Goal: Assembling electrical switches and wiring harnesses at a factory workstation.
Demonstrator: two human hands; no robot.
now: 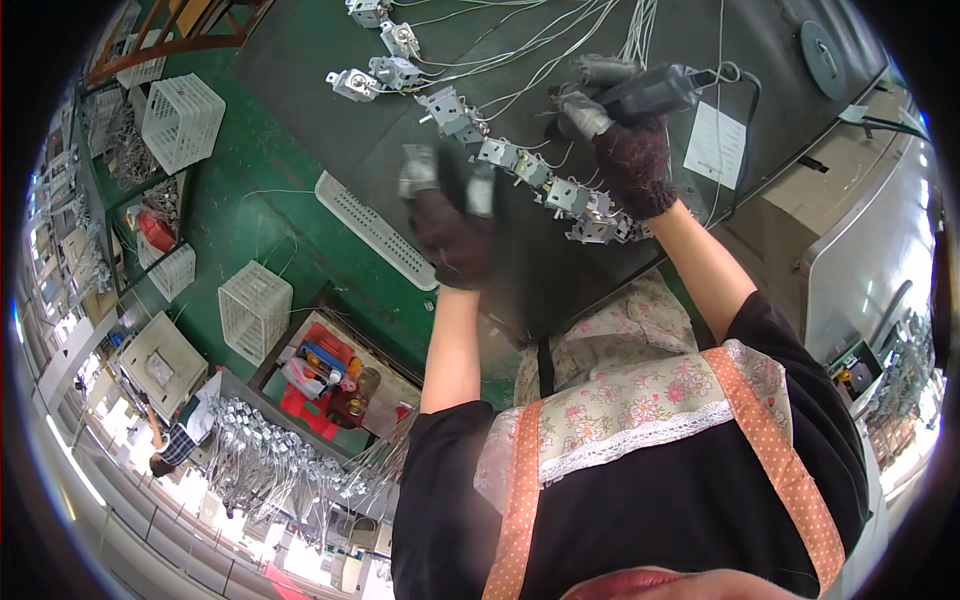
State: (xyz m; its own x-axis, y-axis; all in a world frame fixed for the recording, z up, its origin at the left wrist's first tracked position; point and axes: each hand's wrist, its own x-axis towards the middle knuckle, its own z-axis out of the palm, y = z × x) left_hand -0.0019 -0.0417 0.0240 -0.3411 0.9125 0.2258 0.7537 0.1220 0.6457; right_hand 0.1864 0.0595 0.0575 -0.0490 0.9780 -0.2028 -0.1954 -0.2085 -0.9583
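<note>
My right hand (637, 165), in a dark red glove with silvery tape on a finger, is closed around a black corded hand tool (650, 95). To its left, my left hand (452, 235) is in a similar glove with taped fingertips. Motion blurs it, and whether it holds anything cannot be made out. Between and below the hands, a row of small metal box-shaped parts (565, 195) with pale thin wires runs across the dark worktable (330, 120). More such metal parts (395, 72) lie toward the far left, their wires trailing away to the far side.
A paper sheet (716, 146) and a dark disc (822, 60) lie at the table's right. Beyond its left edge are a perforated pale strip (375, 230), white plastic crates (255, 312) and a tray table with red containers (330, 365). Many wired parts (270, 450) hang lower left.
</note>
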